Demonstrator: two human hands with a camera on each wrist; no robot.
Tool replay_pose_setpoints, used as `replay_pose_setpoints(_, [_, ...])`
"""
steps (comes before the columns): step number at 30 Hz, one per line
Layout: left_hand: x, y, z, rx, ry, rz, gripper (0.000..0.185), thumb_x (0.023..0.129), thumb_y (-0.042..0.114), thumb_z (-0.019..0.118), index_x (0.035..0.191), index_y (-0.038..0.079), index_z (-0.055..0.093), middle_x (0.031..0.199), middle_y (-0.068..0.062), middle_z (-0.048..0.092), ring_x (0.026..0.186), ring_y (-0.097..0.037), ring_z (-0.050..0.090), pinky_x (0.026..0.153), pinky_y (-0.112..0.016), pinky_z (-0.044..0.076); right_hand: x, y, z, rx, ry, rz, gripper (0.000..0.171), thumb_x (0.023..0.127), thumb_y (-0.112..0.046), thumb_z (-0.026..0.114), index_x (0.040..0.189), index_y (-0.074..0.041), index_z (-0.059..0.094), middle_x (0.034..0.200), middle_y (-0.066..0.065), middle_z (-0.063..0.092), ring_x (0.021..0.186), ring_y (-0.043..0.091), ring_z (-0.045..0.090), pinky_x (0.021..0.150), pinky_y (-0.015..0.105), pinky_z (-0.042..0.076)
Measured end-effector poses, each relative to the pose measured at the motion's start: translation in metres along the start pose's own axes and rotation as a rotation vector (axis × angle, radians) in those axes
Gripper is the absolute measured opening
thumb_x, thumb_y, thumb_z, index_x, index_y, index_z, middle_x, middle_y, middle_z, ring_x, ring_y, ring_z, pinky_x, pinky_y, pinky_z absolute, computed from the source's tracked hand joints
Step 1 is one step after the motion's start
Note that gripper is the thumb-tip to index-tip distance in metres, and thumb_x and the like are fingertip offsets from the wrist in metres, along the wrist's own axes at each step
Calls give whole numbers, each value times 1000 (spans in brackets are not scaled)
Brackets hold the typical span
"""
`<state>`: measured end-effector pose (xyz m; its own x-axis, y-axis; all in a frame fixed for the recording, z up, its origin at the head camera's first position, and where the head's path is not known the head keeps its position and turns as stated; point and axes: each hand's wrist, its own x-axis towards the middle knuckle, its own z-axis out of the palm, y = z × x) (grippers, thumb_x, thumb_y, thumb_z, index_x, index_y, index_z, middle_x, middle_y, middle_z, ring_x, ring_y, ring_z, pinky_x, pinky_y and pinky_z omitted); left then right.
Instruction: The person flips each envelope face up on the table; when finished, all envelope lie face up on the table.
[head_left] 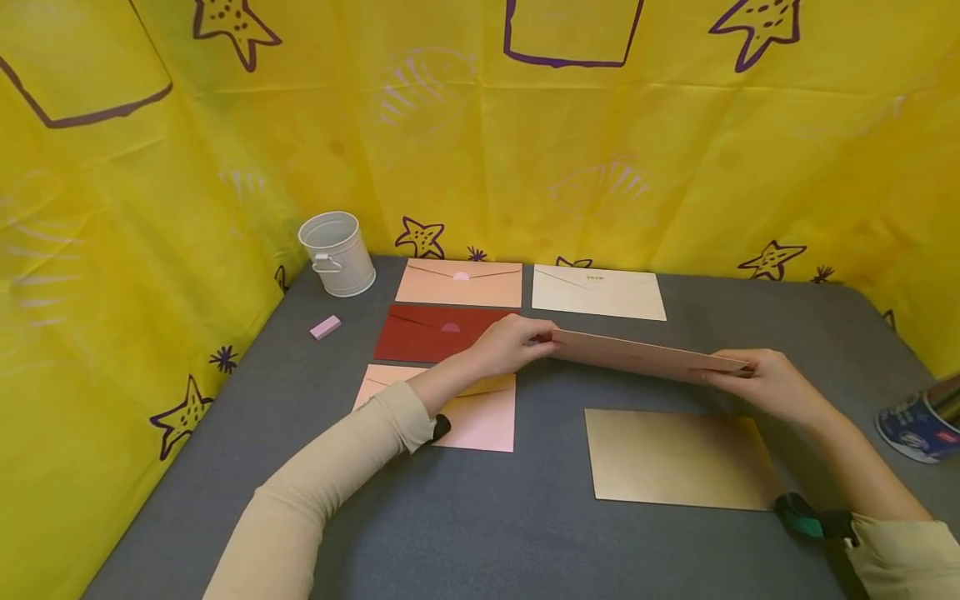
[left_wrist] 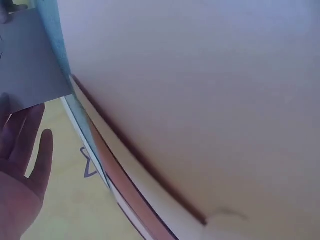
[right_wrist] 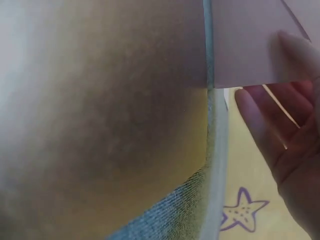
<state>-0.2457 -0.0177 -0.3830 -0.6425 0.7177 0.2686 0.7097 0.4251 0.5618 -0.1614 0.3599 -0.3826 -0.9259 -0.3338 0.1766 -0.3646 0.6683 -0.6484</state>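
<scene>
Pink envelope [head_left: 645, 357] was held level above the grey counter [head_left: 480, 517], left hand [head_left: 510, 343] pinching one end, right hand [head_left: 772, 383] pinching the other; gold envelope [head_left: 678, 458] lay just below.

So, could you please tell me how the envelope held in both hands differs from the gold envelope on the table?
The held envelope is pinkish tan and lifted above the table, gripped at its ends by the left hand and right hand. The gold envelope is shiny gold, lies flat on the grey table, and is untouched. Both are rectangular and look similar in size.
</scene>
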Motion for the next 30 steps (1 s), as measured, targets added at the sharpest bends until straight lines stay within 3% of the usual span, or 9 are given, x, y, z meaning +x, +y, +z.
replay_pose_setpoints(4, [3, -3, 1, 34, -62, -45, 11, 95, 15, 66, 103, 11, 71, 91, 2, 69, 74, -10, 55, 67, -20, 43, 2, 4, 1, -51, -28, 15, 19, 89, -14, 72, 107, -15, 76, 98, -12, 72, 87, -7, 60, 68, 13, 48])
replay_pose_setpoints(6, [4, -4, 2, 37, -80, -62, 12, 94, 14, 66, 104, 11, 71, 89, 2, 69, 73, -11, 55, 66, -20, 42, 4, 5, 1, -81, -39, 50, 13, 89, -18, 73, 101, -13, 77, 87, -10, 71, 76, -7, 58, 61, 14, 45])
replay_pose_setpoints(12, [6, -7, 4, -55, -47, -158, 17, 94, 15, 66, 108, 7, 71, 92, -3, 71, 79, -13, 62, 70, -19, 48, 11, 1, 4, -96, -17, 181, 22, 91, -30, 71, 86, -8, 72, 69, -1, 63, 61, 9, 49, 52, 24, 40])
replay_pose_setpoints(16, [4, -9, 3, -206, 21, -293, 19, 93, 14, 68, 108, 3, 69, 95, -7, 72, 84, -15, 67, 75, -22, 53, 18, -3, 8, -67, -5, 247, 31, 92, -36, 68, 96, -5, 70, 76, 3, 68, 67, 13, 59, 57, 25, 44])
replay_pose_setpoints(21, [1, -11, 2, -355, 66, -452, 28, 92, 12, 69, 117, 1, 65, 90, -9, 72, 74, -16, 69, 70, -25, 56, 27, -5, 14, -35, -37, 304, 42, 93, -41, 66, 104, -1, 64, 81, 5, 69, 71, 17, 65, 63, 27, 48])
replay_pose_setpoints(25, [-2, -11, 1, -400, 78, -526, 38, 91, 12, 70, 125, 0, 60, 89, -9, 71, 72, -16, 69, 68, -26, 57, 33, -7, 18, -49, -46, 341, 56, 91, -47, 65, 117, 3, 57, 83, 6, 66, 74, 20, 63, 71, 30, 49])
replay_pose_setpoints(30, [-3, -10, 0, -375, 59, -587, 48, 88, 12, 73, 131, 0, 56, 88, -8, 69, 68, -15, 68, 66, -24, 56, 40, -7, 23, -54, -62, 387, 76, 90, -51, 65, 135, 8, 46, 86, 7, 66, 74, 20, 60, 75, 33, 47])
